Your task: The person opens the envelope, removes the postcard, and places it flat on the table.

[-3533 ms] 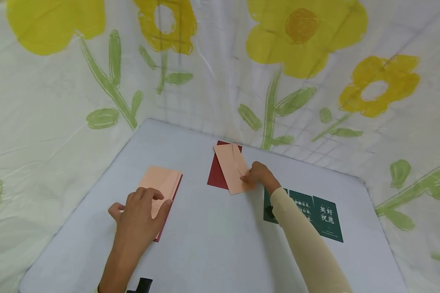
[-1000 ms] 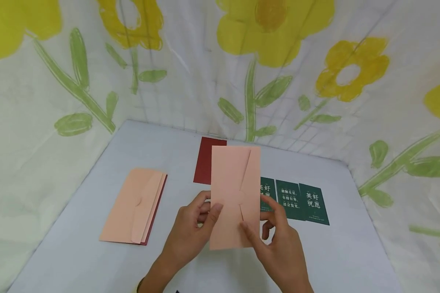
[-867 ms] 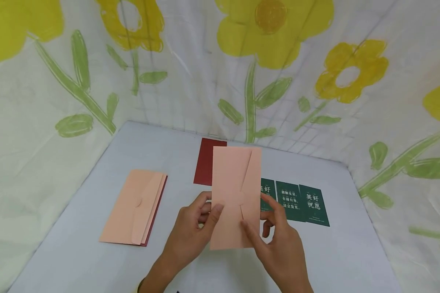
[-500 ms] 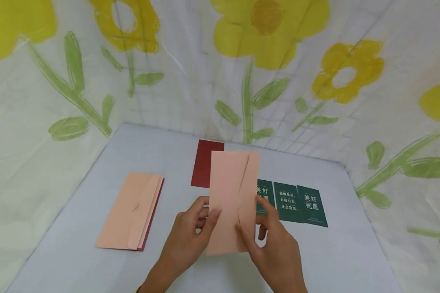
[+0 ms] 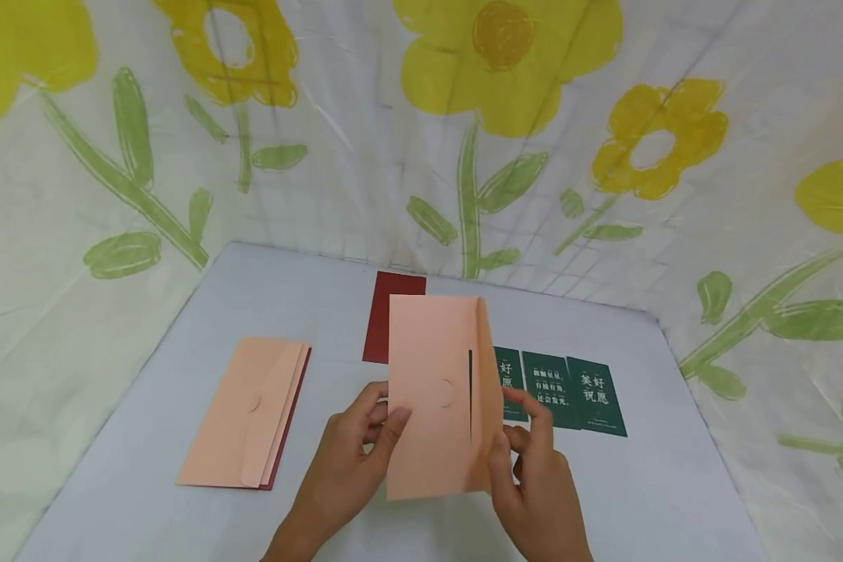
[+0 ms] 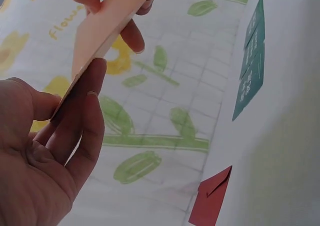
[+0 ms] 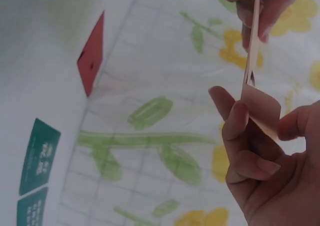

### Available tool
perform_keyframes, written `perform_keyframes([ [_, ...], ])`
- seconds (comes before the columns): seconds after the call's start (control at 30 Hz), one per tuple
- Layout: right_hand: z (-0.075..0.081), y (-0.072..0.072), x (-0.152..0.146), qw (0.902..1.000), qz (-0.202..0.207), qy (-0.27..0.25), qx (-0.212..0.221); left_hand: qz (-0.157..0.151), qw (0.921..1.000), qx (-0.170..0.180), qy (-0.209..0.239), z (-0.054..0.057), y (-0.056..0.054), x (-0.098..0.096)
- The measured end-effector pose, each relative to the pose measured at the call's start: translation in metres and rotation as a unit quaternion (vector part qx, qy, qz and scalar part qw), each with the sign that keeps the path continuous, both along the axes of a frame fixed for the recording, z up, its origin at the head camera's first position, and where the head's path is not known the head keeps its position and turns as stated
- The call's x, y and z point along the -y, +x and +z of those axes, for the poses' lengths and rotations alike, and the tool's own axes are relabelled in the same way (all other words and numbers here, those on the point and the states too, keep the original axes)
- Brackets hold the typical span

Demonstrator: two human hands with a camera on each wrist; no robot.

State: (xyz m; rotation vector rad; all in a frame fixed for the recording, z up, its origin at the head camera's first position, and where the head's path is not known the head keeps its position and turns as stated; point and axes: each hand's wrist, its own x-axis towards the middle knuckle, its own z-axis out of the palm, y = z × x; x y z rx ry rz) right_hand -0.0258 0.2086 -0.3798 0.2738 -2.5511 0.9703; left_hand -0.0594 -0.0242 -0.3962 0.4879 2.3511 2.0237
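A light pink paper envelope (image 5: 421,351) is held upright above the table in the head view. My left hand (image 5: 354,445) pinches its left edge, thumb on the front and fingers behind. On the other side, my right hand (image 5: 537,476) has the side flap (image 5: 490,390) between thumb and fingers. That flap stands folded away from the envelope's face, and in the right wrist view the raised flap (image 7: 262,108) sticks out from the thin edge. Beside the fold runs a narrow dark green line. A half-round cut marks the front.
Several pink envelopes (image 5: 218,421) lie stacked at the left, with dark red showing underneath. A red envelope (image 5: 379,320) lies at the back, partly covered by the held one. Three green printed cards (image 5: 597,398) lie in a row at the right. A flowered sheet (image 5: 337,187) hangs behind the table.
The right hand took the pink envelope from atop the red one and brought it to the middle, where the left hand gripped it too. Its flap, closed half a second ago, is now lifted.
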Motion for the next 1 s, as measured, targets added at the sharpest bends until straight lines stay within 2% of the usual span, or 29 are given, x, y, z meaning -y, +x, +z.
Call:
perform_keyframes([
  [0.23, -0.001, -0.002, -0.006, 0.9982, 0.013, -0.046, -0.036, 0.0, 0.9999, -0.01, -0.002, 0.0, -0.001, 0.002],
  [0.4, 0.0, -0.006, -0.006, 0.9972, -0.006, -0.058, -0.047, -0.001, 0.9996, -0.028, -0.005, 0.0, -0.001, 0.002],
  [0.67, -0.001, -0.01, -0.005, 0.9938, -0.019, -0.109, -0.005, -0.005, 0.9942, -0.1, -0.04, -0.002, 0.0, 0.0],
  [0.83, -0.003, -0.014, -0.003, 0.9913, -0.01, -0.132, 0.004, -0.013, 0.9923, -0.116, -0.041, -0.005, -0.001, 0.0],
  [1.0, -0.001, -0.015, -0.003, 0.9854, 0.005, -0.168, 0.03, -0.02, 0.9928, -0.115, -0.028, -0.006, -0.002, 0.002],
])
